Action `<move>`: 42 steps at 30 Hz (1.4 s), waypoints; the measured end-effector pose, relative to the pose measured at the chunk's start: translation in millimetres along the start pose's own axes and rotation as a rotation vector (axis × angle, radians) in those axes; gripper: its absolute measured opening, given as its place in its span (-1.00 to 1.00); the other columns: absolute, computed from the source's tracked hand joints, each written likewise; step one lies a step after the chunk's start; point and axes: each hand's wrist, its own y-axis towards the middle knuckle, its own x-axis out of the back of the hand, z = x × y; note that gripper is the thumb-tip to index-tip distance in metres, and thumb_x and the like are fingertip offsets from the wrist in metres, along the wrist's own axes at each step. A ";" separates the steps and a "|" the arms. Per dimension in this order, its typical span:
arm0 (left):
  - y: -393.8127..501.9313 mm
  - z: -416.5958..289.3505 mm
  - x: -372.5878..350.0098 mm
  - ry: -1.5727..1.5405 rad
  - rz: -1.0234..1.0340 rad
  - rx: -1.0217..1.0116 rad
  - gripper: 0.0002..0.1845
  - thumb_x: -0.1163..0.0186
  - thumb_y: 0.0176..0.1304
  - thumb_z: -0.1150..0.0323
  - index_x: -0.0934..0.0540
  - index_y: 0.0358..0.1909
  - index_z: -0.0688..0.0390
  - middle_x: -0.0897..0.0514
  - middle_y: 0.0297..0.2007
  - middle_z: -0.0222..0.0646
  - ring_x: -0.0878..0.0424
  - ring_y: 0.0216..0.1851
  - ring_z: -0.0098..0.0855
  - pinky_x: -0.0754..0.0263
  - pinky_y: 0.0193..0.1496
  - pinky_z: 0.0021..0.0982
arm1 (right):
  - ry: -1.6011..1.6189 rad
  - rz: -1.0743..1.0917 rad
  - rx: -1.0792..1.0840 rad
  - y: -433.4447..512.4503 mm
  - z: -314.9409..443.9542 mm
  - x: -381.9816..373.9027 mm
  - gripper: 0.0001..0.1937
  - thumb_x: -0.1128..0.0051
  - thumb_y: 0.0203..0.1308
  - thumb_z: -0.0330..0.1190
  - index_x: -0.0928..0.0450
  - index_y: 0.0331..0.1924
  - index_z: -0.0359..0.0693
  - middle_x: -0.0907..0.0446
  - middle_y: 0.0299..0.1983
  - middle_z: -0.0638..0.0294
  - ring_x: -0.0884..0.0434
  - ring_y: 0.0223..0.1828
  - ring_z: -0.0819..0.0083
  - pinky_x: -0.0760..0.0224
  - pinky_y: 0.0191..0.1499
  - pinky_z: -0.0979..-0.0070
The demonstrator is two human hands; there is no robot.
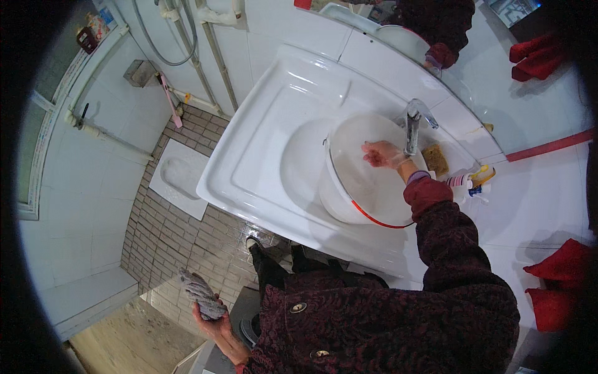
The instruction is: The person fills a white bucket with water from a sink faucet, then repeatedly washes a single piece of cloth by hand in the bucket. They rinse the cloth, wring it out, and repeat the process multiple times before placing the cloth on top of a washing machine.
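Note:
A twisted grey cloth (203, 294) is gripped in my left hand (215, 322), held out low above the brick-patterned floor. My right hand (385, 155) is over the mouth of a white bucket (343, 201), just beside the metal faucet (412, 126); its fingers look curled and blurred, and whether they hold anything is unclear. The bucket has a thin handle with a red grip (373, 219) resting along its near rim, and looks whitish and cloudy inside. It stands partly over the basin of a white ceramic sink (252, 121).
A brown sponge (435, 159) lies behind the faucet, near a striped cup (458, 181) with toothbrushes. A mirror (486, 93) is on the wall above. Left of the sink are a squat toilet (180, 178) and a pink-handled brush (170, 103). Red cloths (556, 285) hang at the right.

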 end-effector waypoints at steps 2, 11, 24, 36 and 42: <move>1.9 -1.7 -4.9 0.017 0.037 0.053 -0.56 -0.15 0.09 0.09 -0.44 -0.04 0.11 -0.59 -0.24 -0.23 -0.58 -0.38 -0.22 -0.53 -0.45 -0.35 | 0.124 0.001 0.070 -2.9 0.8 -1.0 -0.70 -0.16 0.09 -0.11 -0.50 -0.27 -0.16 -0.56 -0.48 0.23 -0.53 -0.53 0.58 -0.45 -0.45 0.61; 12.6 -0.4 -40.1 0.109 0.051 0.066 -0.54 -0.18 0.08 0.15 -0.41 0.00 0.12 -0.54 -0.13 -0.26 -0.55 -0.25 -0.23 -0.48 -0.30 -0.31 | 0.126 -0.251 0.229 -18.3 -8.9 14.0 -0.69 -0.11 0.08 -0.02 -0.49 -0.27 -0.05 -0.53 -0.46 0.31 -0.48 -0.54 0.52 -0.39 -0.42 0.57; -57.3 87.8 -296.1 0.617 0.978 0.212 -0.23 -0.19 -0.01 0.34 -0.11 0.28 0.20 -0.35 0.13 -0.18 -0.30 0.16 -0.27 -0.20 0.18 -0.30 | -0.710 -0.054 0.192 -125.5 -32.1 -29.4 -0.65 -0.01 0.10 -0.13 -0.50 -0.15 -0.21 -0.54 -0.36 0.26 -0.52 -0.50 0.51 -0.41 -0.41 0.60; -87.4 205.4 -370.8 1.143 1.467 0.105 -0.42 -0.29 -0.01 0.23 -0.40 0.08 0.16 -0.45 -0.04 -0.29 -0.37 0.03 -0.39 -0.23 0.12 -0.38 | -0.583 0.034 0.309 -164.3 -56.7 -57.1 -0.64 0.00 0.07 -0.14 -0.51 -0.23 -0.29 -0.55 -0.48 0.13 -0.54 -0.55 0.40 -0.44 -0.40 0.47; -56.2 188.2 -340.8 1.203 1.656 -0.337 -0.54 -0.24 0.02 0.22 -0.46 -0.03 0.19 -0.52 -0.10 -0.24 -0.45 -0.01 -0.30 -0.32 0.02 -0.36 | -1.015 -0.111 0.541 -166.8 -61.0 -4.3 -0.76 -0.01 0.12 -0.25 -0.58 -0.35 -0.25 -0.51 -0.56 0.17 -0.54 -0.45 0.44 -0.38 -0.40 0.49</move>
